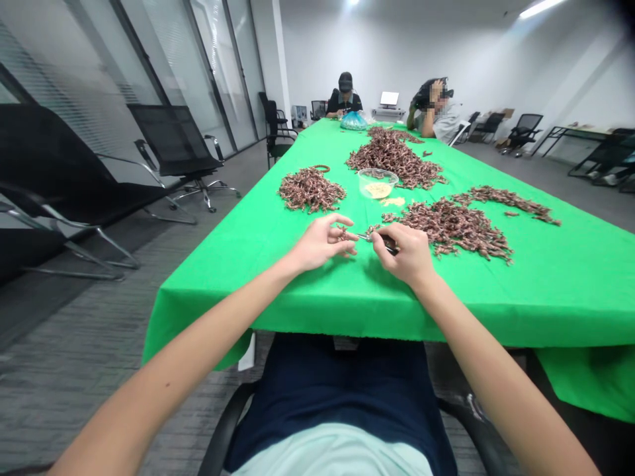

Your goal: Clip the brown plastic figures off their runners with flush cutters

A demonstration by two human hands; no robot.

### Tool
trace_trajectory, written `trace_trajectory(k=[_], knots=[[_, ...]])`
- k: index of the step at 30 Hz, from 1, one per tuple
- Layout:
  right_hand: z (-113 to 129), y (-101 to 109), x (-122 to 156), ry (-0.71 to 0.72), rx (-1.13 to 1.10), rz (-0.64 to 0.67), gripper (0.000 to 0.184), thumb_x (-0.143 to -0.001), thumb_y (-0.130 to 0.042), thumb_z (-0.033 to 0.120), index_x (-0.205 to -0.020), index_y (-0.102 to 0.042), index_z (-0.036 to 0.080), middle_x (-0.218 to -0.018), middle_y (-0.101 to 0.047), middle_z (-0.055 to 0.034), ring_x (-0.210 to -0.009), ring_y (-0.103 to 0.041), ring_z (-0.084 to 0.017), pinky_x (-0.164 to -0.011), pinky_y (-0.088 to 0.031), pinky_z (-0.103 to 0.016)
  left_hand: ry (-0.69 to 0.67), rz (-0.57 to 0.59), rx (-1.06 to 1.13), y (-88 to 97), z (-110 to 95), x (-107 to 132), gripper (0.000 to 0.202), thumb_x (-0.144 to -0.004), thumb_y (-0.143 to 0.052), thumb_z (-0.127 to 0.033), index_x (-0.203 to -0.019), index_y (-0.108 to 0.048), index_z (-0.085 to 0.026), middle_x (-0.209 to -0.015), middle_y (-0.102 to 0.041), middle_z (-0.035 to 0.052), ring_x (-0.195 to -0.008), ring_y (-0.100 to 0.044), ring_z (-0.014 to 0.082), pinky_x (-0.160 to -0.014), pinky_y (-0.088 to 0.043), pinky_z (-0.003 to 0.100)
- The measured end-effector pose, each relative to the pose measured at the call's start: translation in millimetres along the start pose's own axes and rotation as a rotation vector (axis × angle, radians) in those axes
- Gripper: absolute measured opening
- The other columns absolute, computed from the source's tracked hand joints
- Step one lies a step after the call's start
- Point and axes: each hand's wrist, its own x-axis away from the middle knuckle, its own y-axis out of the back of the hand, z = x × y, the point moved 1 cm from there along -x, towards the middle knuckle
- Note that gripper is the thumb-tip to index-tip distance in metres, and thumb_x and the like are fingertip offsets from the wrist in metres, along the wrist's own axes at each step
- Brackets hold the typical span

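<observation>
My left hand [330, 242] is held just over the green cloth, fingers curled around small knobbly brown pieces [343, 233]. Their exact kind is hard to make out. In my right hand [404, 248] is a pliers-like tool [390, 249] with dark handles. Its thin metal tip points left, close to the fingertips of my left hand. A loose heap of the same brown pieces [454, 228] lies just right of my right hand. Beyond my left hand sits a smaller brown heap [311, 190].
A clear plastic bowl [367, 188] holds pale bits, with more pale crumbs [393, 201] beside it. Behind it spreads a large brown heap [397, 157]. Two people sit at the table's far end near a blue bag [354, 120]. Office chairs [173, 142] stand at left.
</observation>
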Motion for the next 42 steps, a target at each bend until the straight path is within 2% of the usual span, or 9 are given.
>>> trace_trajectory(k=[7, 12, 16, 27, 42], knots=[[2.6, -4.2, 1.7, 0.051, 0.099, 0.027, 0.024, -0.094, -0.053, 0.038, -0.085, -0.066, 0.019, -0.079, -0.070, -0.0070, -0.072, -0.063, -0.019, -0.065, -0.044, -0.030, 0.005, -0.050, 0.023, -1.2, -4.0, -0.1, 0.045, -0.066, -0.090, -0.020, -0.100, -0.063, -0.009, -0.098, -0.073, 0.0116, -0.087, -0.074, 0.0230, -0.084, -0.059, 0.040], [2.7, -4.8, 1.7, 0.047, 0.123, 0.020, 0.027, -0.096, -0.051, 0.039, -0.086, -0.065, 0.019, -0.078, -0.069, -0.0070, -0.071, -0.063, -0.019, -0.065, -0.044, -0.030, 0.025, -0.012, 0.083, -3.8, -8.3, 0.8, 0.038, -0.076, -0.084, -0.025, -0.104, -0.064, -0.008, -0.105, -0.073, 0.0146, -0.093, -0.074, 0.0237, -0.090, -0.056, 0.041], [3.6, -4.0, 1.5, 0.028, 0.128, 0.006, 0.026, -0.096, -0.051, 0.039, -0.087, -0.065, 0.019, -0.078, -0.069, -0.0065, -0.071, -0.063, -0.019, -0.065, -0.044, -0.029, 0.031, 0.028, 0.104, -6.5, -11.2, 1.5, 0.036, -0.077, -0.083, -0.023, -0.106, -0.066, -0.008, -0.105, -0.074, 0.0142, -0.098, -0.073, 0.0234, -0.094, -0.054, 0.040], [1.8, -4.9, 1.5, 0.014, 0.115, -0.002, 0.029, -0.096, -0.051, 0.039, -0.084, -0.066, 0.018, -0.075, -0.069, -0.0059, -0.066, -0.062, -0.017, -0.063, -0.042, -0.028, -0.022, 0.056, 0.076, -4.0, -8.6, 0.8, 0.037, -0.074, -0.085, -0.023, -0.104, -0.067, -0.009, -0.110, -0.073, 0.0152, -0.104, -0.072, 0.0266, -0.092, -0.054, 0.040], [0.2, -7.5, 1.4, 0.027, 0.127, 0.004, 0.032, -0.097, -0.050, 0.040, -0.080, -0.066, 0.019, -0.074, -0.072, -0.0047, -0.064, -0.065, -0.016, -0.059, -0.039, -0.028, -0.023, 0.059, 0.053, -4.2, -9.4, 0.5, 0.037, -0.073, -0.086, -0.022, -0.102, -0.068, -0.009, -0.106, -0.075, 0.0138, -0.100, -0.073, 0.0256, -0.091, -0.056, 0.038]])
